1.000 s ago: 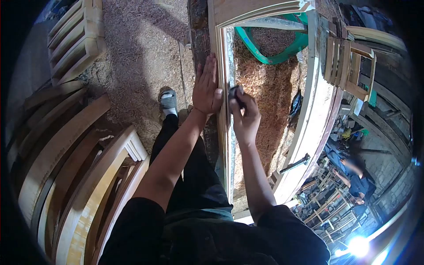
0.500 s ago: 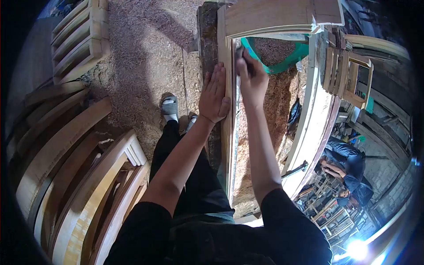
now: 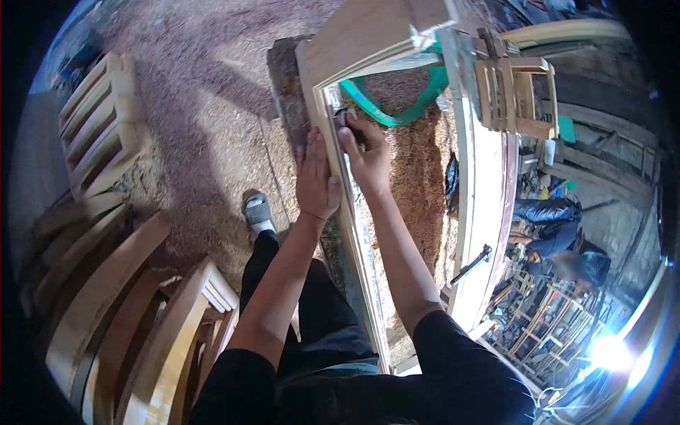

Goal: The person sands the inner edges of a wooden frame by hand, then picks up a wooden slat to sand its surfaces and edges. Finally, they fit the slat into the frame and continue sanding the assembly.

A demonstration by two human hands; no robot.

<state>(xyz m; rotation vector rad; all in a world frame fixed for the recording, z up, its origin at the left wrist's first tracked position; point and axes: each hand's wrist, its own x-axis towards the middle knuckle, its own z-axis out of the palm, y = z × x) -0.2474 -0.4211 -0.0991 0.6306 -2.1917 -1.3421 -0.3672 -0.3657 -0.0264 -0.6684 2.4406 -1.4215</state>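
My left hand (image 3: 316,173) lies flat along the outer side of a pale wooden frame (image 3: 375,34), fingers stretched out together and thumb over the edge. In my right hand (image 3: 370,157) is a small dark piece that looks like folded sandpaper (image 3: 341,117). The fingers press it to the inner edge of the same rail, near the far corner. Part of this piece is hidden by the fingers. Beneath the rail runs a dark, rough beam (image 3: 287,71).
A green band (image 3: 389,119) hangs inside the frame opening. Stacked curved boards (image 3: 106,283) and a slatted wooden piece (image 3: 99,131) are at left. A long pale board (image 3: 467,163) lies at right. Another person (image 3: 559,241) bends over at far right. Shavings cover the floor (image 3: 184,92).
The head view has turned, so the frame and both hands appear further left and tilted. Both hands keep nearly the same places on the rail, and the right still holds the dark piece.
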